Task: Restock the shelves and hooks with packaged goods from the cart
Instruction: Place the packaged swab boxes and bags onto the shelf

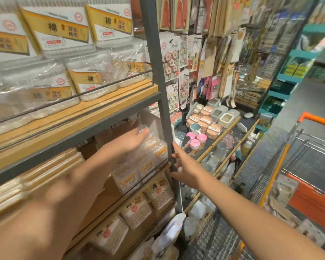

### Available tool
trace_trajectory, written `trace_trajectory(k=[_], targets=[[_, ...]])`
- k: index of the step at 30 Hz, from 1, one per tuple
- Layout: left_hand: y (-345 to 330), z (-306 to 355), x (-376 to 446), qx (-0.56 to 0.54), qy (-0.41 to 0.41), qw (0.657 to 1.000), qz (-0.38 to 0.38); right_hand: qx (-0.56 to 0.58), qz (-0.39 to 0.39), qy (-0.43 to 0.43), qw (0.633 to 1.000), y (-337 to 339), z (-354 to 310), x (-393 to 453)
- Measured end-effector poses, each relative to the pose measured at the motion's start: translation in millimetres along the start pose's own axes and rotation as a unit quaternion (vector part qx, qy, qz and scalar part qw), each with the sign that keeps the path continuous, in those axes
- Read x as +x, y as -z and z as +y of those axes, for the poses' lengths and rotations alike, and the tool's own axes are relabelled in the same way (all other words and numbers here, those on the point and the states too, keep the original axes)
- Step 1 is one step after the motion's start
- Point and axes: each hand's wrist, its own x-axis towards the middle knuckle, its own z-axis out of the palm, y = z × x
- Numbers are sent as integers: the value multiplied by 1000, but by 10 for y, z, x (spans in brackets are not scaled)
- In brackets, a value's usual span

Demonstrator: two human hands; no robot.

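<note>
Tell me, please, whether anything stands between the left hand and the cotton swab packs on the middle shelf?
Nothing visible does. The left hand has straight fingers already touching the clear cotton swab packs, inside the thin rail. The right hand rests by the grey post.

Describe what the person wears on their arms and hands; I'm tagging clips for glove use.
Nothing shows on either: the left hand and the right hand are bare, with no gloves, and no rings or watch can be made out. Both forearms are uncovered to the frame edge, with no sleeves in view. The left arm is blurred.
</note>
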Motion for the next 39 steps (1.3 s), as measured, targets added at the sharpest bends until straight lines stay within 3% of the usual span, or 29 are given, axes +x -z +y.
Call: trace_trajectory(k=[3, 5, 10, 11, 13, 16, 20, 23, 24, 26, 33, 39], targets=[[-32, 112, -188, 63, -26, 994, 85, 71, 46, -26, 996, 10, 164, -191], [-170, 286, -425, 96, -51, 986, 127, 58, 52, -23, 997, 67, 268, -407], [-908, 843, -949, 9, -95, 988, 123, 80, 64, -64, 993, 412, 608, -1082], [-1098, 959, -1002, 8, -131, 982, 136, 80, 70, -78, 991, 506, 712, -1257], [-1515, 1267, -1101, 41, -282, 940, 188, 78, 83, -114, 987, 680, 950, -1665], [-2230, 1778, -1212, 35, -403, 901, 155, 71, 90, -167, 979, 919, 1377, -2386], [-3169, 2522, -1591, -76, -356, 931, -14, 56, 79, -245, 965, 1170, 2082, -3357], [-3704, 2874, -1829, -146, -238, 951, -136, 40, 56, -311, 948, 1270, 2606, -3893], [-3848, 2953, -1910, -158, -195, 944, -214, 28, 36, -336, 941, 1286, 2755, -4020], [-4121, 3006, -1975, -141, -136, 935, -296, 22, 15, -367, 930, 1287, 3027, -4178], [-4634, 2817, -1563, -55, -28, 933, -354, 103, 13, -394, 913, 1164, 3538, -3809], [-5065, 2670, -742, -99, 94, 914, -382, 199, 15, -435, 878, 1166, 4021, -3273]])
